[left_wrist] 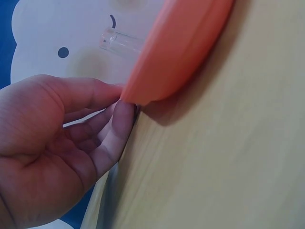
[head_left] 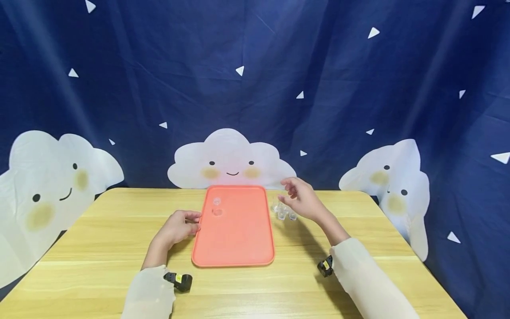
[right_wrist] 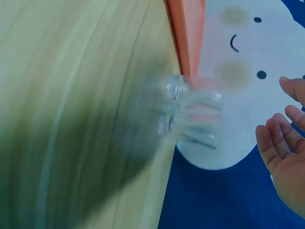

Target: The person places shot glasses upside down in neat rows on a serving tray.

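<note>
An orange-red tray [head_left: 239, 239] lies on the table. My left hand [head_left: 182, 227] is at its left edge, thumb and fingertips touching the rim, as the left wrist view shows close up. Two small clear cups [head_left: 217, 212] stand on the tray's far left part. Just off the tray's right side, several more clear cups [right_wrist: 195, 112] stand close together on the wood. Over and beside these is my right hand [head_left: 302, 198], raised, its fingers loosely bent and spread from the thumb. In the right wrist view the palm [right_wrist: 291, 167] shows nothing in it, apart from the cups.
The light wooden table [head_left: 119, 239] ends at a dark blue curtain [head_left: 239, 102] with white clouds. A black wrist camera [head_left: 180, 281] sits on the left sleeve, another [head_left: 325, 266] on the right. The right arm casts a shadow across the wood.
</note>
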Tool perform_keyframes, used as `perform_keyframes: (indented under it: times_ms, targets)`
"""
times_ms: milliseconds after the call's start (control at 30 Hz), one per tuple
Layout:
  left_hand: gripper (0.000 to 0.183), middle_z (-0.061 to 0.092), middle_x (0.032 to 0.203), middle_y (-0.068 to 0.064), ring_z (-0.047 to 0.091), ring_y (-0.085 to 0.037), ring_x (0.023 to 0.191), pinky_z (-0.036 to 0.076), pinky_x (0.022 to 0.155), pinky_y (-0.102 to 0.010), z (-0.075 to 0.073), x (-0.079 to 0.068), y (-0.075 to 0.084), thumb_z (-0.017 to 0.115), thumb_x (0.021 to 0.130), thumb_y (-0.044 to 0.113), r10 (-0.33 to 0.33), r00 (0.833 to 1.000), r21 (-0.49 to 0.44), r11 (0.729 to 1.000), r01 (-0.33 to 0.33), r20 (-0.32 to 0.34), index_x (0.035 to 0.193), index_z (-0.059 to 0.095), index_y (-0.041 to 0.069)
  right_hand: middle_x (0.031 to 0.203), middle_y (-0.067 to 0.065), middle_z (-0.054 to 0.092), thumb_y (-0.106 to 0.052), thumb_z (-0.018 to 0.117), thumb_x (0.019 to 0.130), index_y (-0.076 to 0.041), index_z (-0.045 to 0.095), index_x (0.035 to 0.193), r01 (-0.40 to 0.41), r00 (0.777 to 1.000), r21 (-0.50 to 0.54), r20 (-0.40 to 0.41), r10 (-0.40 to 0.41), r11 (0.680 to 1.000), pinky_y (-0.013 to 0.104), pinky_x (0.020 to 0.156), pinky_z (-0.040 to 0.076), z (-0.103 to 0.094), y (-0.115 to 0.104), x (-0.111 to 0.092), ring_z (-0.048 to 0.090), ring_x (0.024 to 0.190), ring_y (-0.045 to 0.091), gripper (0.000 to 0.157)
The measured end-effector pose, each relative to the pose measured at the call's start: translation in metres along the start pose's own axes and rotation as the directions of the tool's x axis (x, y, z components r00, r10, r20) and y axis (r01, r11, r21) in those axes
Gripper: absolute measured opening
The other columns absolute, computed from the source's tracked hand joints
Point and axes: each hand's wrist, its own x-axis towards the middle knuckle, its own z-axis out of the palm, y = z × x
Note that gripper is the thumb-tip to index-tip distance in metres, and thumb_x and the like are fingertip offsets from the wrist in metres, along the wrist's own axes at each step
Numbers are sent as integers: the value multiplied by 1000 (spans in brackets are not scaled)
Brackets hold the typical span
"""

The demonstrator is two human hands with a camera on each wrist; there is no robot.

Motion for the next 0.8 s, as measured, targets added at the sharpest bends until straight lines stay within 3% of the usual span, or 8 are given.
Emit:
perform_keyframes:
  times_ms: [367, 567, 800]
  targets:
    - [40, 69, 113, -18, 67, -21, 91, 61, 76, -34, -1, 0, 1, 65, 91, -5, -3, 1000, -16, 1000, 3, 3, 131, 62, -9, 102, 13, 63, -12, 79, 89, 2, 62, 123, -103, 994, -17, 30, 103, 995, 49, 83, 58, -16, 25, -20, 64, 89, 28, 41]
    - [40, 70, 112, -17, 67, -21, 91, 61, 75, -33, 0, 0, 0, 65, 90, -5, 1, 1000, -17, 1000, -1, 5, 130, 62, -9, 109, 22, 64, -16, 78, 91, 3, 59, 128, -177, 978, -42, 103, 181, 983, 51, 88, 56, -20, 30, -25, 65, 95, 30, 46]
    - [40, 70, 112, -17, 66, -21, 91, 61, 75, -33, 0, 0, 0, 65, 90, -6, 1, 1000, -17, 1000, -1, 5, 130, 63, -9, 111, 27, 64, -16, 77, 91, 8, 57, 129, -193, 961, -75, 187, 204, 978, 52, 89, 55, -20, 38, -25, 66, 99, 38, 49]
